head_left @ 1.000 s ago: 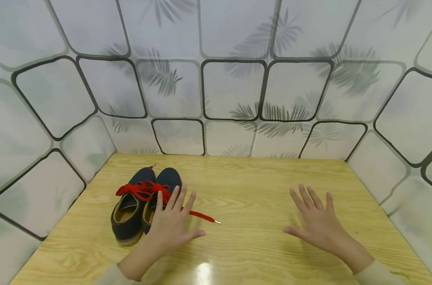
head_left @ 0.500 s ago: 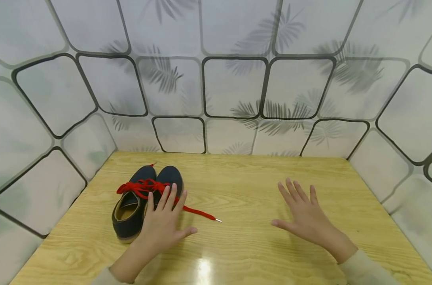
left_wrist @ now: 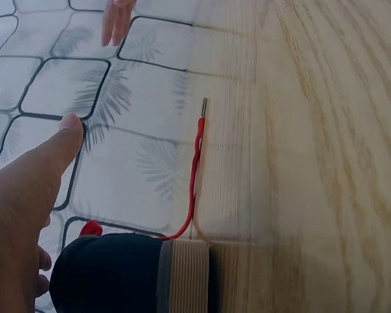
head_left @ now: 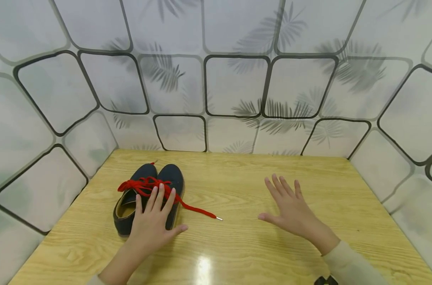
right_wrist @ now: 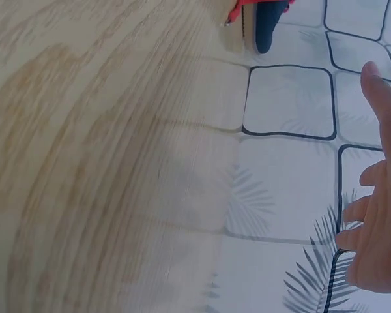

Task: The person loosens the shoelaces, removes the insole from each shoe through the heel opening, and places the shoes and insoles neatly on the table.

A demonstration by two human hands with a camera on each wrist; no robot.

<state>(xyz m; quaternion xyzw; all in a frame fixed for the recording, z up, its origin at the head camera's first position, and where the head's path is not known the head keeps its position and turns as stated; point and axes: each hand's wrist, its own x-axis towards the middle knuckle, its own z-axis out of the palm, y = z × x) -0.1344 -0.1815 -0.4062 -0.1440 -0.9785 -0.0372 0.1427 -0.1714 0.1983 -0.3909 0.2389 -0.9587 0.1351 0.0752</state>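
Observation:
A pair of dark navy shoes with red laces stands at the left of the table, toes toward the back wall. The left shoe [head_left: 123, 221] shows its tan inside; its laces are tied in a bow. From the right shoe [head_left: 172, 178] a loose red lace [head_left: 198, 210] with a metal tip trails rightward over the wood. My left hand [head_left: 150, 227], fingers spread, hovers over the right shoe and hides its heel part. My right hand [head_left: 290, 211] is held above the table right of the lace, fingers spread and nothing in it. In the left wrist view the shoe's heel [left_wrist: 111, 274] sits below the thumb.
The light wood table [head_left: 237, 182] meets a patterned wall covering [head_left: 234, 87] at the back and both sides. A small black object [head_left: 325, 280] shows at the bottom edge by the right sleeve [head_left: 351, 265].
Both hands have moved left, the right hand farther, coming nearer to the lace. The left hand now covers more of the shoes. The shoes and lace stay in place.

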